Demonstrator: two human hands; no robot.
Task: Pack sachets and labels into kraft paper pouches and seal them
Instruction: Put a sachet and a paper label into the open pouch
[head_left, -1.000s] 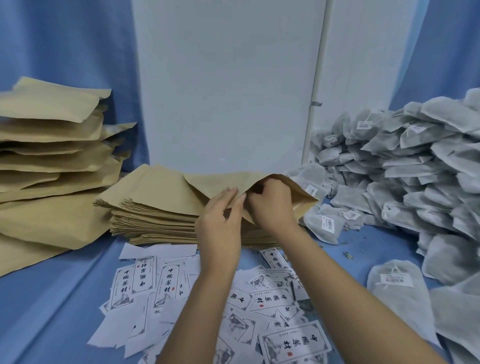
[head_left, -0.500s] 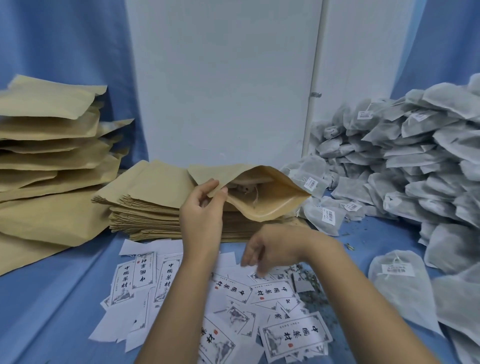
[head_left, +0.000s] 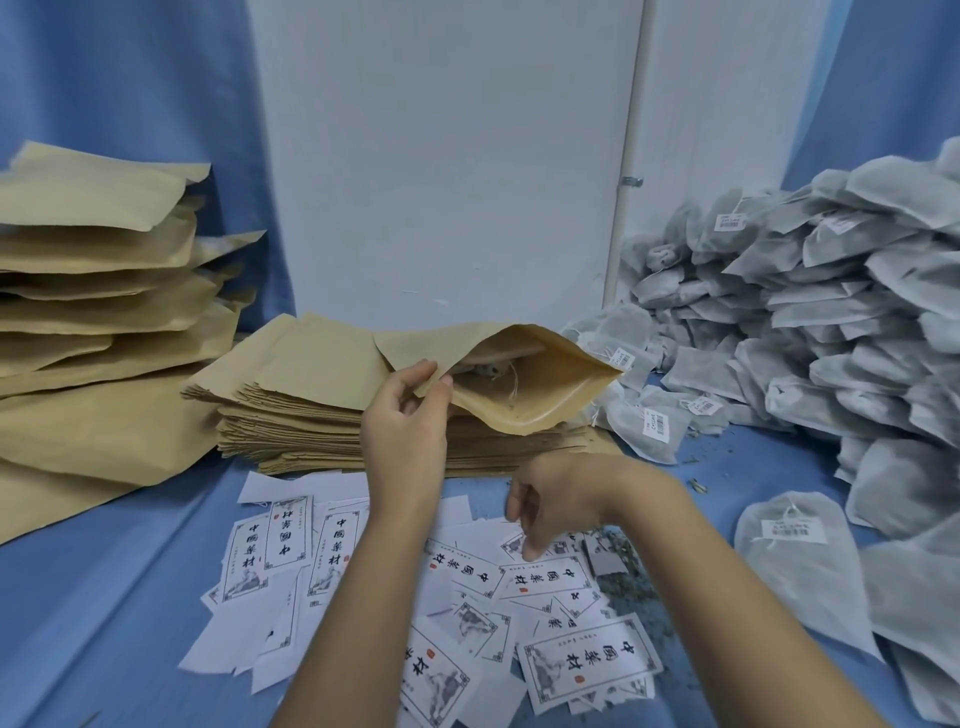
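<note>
My left hand (head_left: 402, 431) pinches the upper lip of a kraft paper pouch (head_left: 540, 384), holding its mouth wide toward me; a grey sachet with a string shows inside it. The pouch lies on top of a flat stack of empty pouches (head_left: 311, 415). My right hand (head_left: 550, 499) hovers low over the scattered white labels (head_left: 545, 577) printed with black characters, its fingers pointing down and touching one label. Whether it grips that label I cannot tell. A large heap of grey sachets (head_left: 810, 322) with small barcode tags fills the right side.
Filled, bulging kraft pouches (head_left: 98, 291) are piled high at the left. A blue cloth (head_left: 104, 597) covers the table and hangs behind. A white panel (head_left: 441, 156) stands at the back. Loose herb crumbs (head_left: 628, 577) lie right of the labels. One sachet (head_left: 795, 551) lies apart at the near right.
My right hand left the pouch mouth and dropped down to the labels. My left hand kept its pinch on the pouch lip, and the mouth now gapes wide.
</note>
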